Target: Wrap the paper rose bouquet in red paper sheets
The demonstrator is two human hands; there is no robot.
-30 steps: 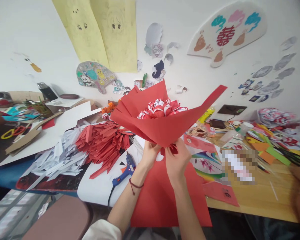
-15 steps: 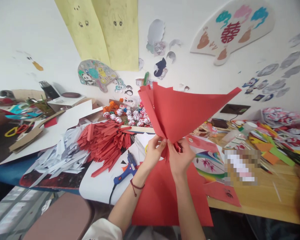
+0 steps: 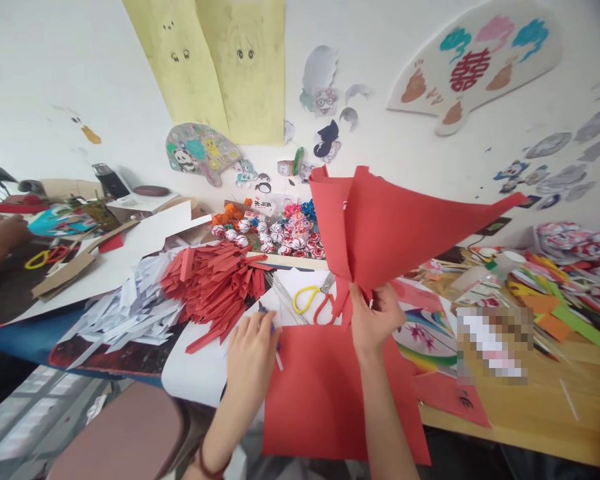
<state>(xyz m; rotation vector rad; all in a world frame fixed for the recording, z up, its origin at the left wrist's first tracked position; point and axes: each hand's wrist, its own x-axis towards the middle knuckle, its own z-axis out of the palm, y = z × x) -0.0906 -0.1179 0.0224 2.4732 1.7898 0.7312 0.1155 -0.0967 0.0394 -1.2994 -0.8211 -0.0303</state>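
My right hand (image 3: 375, 320) pinches the gathered lower end of a red paper wrap (image 3: 390, 227), folded into a flaring cone shape and held up above the table. My left hand (image 3: 253, 340) is closed over a blue glue gun (image 3: 274, 328); most of the gun is hidden beneath the fingers, with its nozzle and a pale glue stick showing. Below the hands lies a flat red paper sheet (image 3: 340, 393). Scissors with a yellow and an orange-red handle (image 3: 306, 301) lie between the two hands, behind the sheet.
Heaps of red paper strips (image 3: 213, 283) and white paper strips (image 3: 130, 303) lie to the left. White-and-red paper flowers (image 3: 275, 237) stand at the back. Coloured paper strips (image 3: 555, 313) sit on the right. At far left is another person's hand (image 3: 3, 243).
My left hand has let go of the paper wrap's base and moved down left onto the glue gun. The right hand keeps the wrap, which has shifted slightly right.
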